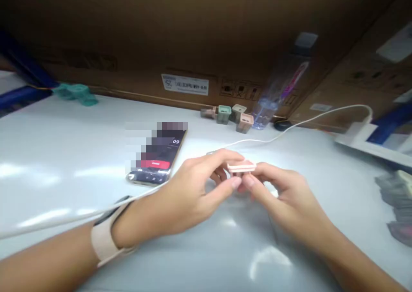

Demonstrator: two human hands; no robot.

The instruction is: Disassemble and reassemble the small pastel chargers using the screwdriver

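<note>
Both hands meet over the white table, fingers closed around a small pale pink plastic piece [241, 167] with a flat rectangular top. My left hand [199, 184], with a watch strap [104, 240] at the wrist, pinches its left side between thumb and fingers. On the right side, the thumb and fingertips of my right hand [286, 193] grip the same piece. Its lower part is mostly hidden by the fingers. Beyond the hands stand several similar small boxes with dark translucent lower parts, among them a green one [223, 114] and a pink one [245, 123].
A phone [157, 154] lies left of the hands. A white cable [257, 141] crosses the table [64, 154]. Behind are a clear bottle [273, 90] and a large cardboard box [128, 34]. Teal pieces [75, 93] sit back left; grey translucent parts [394, 197] lie at the right.
</note>
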